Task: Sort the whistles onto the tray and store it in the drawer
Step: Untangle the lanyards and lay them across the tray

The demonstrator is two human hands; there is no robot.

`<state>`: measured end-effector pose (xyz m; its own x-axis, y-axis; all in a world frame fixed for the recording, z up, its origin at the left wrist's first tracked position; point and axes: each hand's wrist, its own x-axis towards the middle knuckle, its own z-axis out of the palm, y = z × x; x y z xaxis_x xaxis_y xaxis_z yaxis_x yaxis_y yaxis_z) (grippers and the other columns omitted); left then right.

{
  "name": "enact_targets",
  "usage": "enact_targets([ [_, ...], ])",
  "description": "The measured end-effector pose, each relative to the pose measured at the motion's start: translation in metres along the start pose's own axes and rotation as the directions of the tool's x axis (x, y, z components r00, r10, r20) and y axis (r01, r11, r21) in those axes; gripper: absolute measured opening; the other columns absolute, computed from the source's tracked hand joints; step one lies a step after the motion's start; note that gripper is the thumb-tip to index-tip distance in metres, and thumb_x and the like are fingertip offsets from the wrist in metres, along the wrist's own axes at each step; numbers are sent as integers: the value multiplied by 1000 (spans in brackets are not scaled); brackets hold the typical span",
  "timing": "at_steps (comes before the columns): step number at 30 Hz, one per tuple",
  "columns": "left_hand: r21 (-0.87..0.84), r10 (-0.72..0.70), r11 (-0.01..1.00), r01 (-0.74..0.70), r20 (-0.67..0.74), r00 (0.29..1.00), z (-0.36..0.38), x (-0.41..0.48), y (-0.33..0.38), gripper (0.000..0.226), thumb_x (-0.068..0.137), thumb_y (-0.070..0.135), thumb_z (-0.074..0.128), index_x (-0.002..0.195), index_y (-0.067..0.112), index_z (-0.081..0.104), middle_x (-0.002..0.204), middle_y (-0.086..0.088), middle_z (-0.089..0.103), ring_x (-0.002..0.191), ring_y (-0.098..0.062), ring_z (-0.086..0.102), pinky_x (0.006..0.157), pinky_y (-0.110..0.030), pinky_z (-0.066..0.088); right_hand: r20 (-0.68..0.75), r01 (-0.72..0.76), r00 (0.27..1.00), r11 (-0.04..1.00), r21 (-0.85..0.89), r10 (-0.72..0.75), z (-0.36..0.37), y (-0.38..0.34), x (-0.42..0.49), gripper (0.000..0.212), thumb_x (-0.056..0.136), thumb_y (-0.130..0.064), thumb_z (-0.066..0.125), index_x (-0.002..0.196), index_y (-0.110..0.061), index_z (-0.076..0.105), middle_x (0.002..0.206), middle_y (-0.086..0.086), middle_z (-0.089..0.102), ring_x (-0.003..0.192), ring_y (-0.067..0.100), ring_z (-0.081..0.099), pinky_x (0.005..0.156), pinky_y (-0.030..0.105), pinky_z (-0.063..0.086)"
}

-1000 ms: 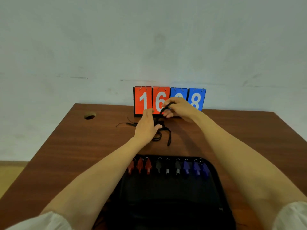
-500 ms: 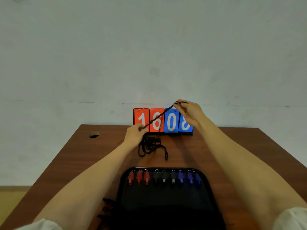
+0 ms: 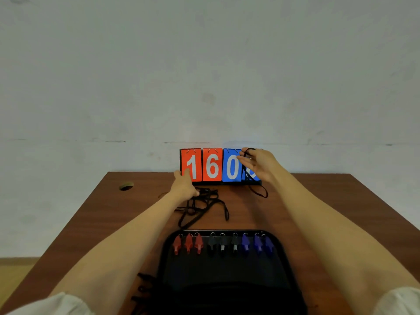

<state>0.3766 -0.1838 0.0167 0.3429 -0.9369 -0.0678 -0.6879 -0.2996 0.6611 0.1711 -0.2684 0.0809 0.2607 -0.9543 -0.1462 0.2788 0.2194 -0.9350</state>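
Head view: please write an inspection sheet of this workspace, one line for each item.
Surface: brown wooden table with round hole far left.
Job's things: black rounded tray; three red whistles, three black whistles, three blue whistles in one row at its far edge.
Clutter: red and blue flip scoreboard by the wall.
Grippers: left hand touches tangle of black cords; right hand pinches one black cord.
Cables: the tangle lies behind the tray; more cords at tray's left.
Surroundings: pale grey wall; yellowish floor.
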Motion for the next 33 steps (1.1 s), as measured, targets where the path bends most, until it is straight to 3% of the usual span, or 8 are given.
enact_targets([
  [10, -169, 278, 952, -255, 130, 952, 28, -4, 44, 73, 88, 32, 63, 148, 16, 23, 150, -5, 33, 137, -22, 33, 109, -34, 31, 222, 88, 973, 992, -88, -67, 10, -22, -21, 26, 99, -10, 42, 87, -2, 63, 87, 10, 67, 85, 21, 67, 85, 28, 57],
  [13, -147, 279, 953, -264, 92, 956, 30, -6, 43, 42, 93, 27, 56, 130, 9, 48, 115, -7, 62, 99, -18, 58, 84, -28, 45, 203, 115, 973, 993, -24, -108, 12, -25, -20, 24, 98, -7, 41, 89, -1, 62, 88, 11, 67, 85, 20, 67, 82, 27, 58],
  [15, -192, 247, 954, -232, 62, 967, 26, -7, 41, 30, 94, 24, 55, 117, 5, 53, 82, -1, 64, 67, -11, 55, 65, -23, 46, 122, 134, 985, 983, -125, -118, 9, -22, -12, 19, 96, -2, 43, 105, 1, 59, 94, 12, 64, 88, 21, 64, 79, 24, 58],
  [18, -202, 226, 955, -216, 27, 974, 16, -12, 39, 32, 91, 21, 60, 118, 10, 47, 75, 0, 62, 59, -10, 51, 57, -20, 42, 14, 51, 998, 666, -745, -60, -4, -7, -5, 54, 89, 2, 45, 141, -9, 33, 84, 9, 57, 66, 17, 52, 53, 22, 48],
  [21, 24, 322, 947, -321, -80, 943, 6, -19, 43, 26, 91, 24, 60, 111, 9, 54, 93, -6, 64, 76, -17, 60, 68, -25, 50, 44, 29, 998, 359, -933, 34, -8, 11, -14, 61, 89, 0, 43, 146, -11, 25, 112, 19, 56, 78, 23, 52, 78, 37, 54],
  [26, 85, 454, 891, -446, -190, 870, -8, -34, 61, 22, 91, 19, 58, 110, 13, 68, 102, -7, 64, 93, -21, 58, 77, -24, 41, 260, 311, 950, 468, -827, -171, 15, 16, -38, 34, 94, -18, 52, 128, -13, 51, 123, 5, 55, 96, 27, 64, 88, 39, 55],
  [30, 35, 487, 870, -493, -226, 844, -16, -45, 72, 25, 93, 11, 52, 113, 12, 67, 86, 2, 51, 85, -15, 43, 75, -20, 29, 336, 402, 915, 563, -722, -222, 31, 6, -53, 25, 95, -25, 53, 115, -10, 59, 105, 6, 63, 86, 17, 64, 76, 23, 55],
  [33, 13, 486, 868, -496, -225, 845, -22, -52, 74, 31, 95, 7, 44, 120, 13, 63, 103, -9, 57, 89, -15, 46, 79, -20, 32, 311, 388, 921, 590, -708, -233, 31, 3, -59, 22, 94, -21, 55, 112, -9, 58, 91, 6, 65, 79, 16, 64, 82, 29, 56],
])
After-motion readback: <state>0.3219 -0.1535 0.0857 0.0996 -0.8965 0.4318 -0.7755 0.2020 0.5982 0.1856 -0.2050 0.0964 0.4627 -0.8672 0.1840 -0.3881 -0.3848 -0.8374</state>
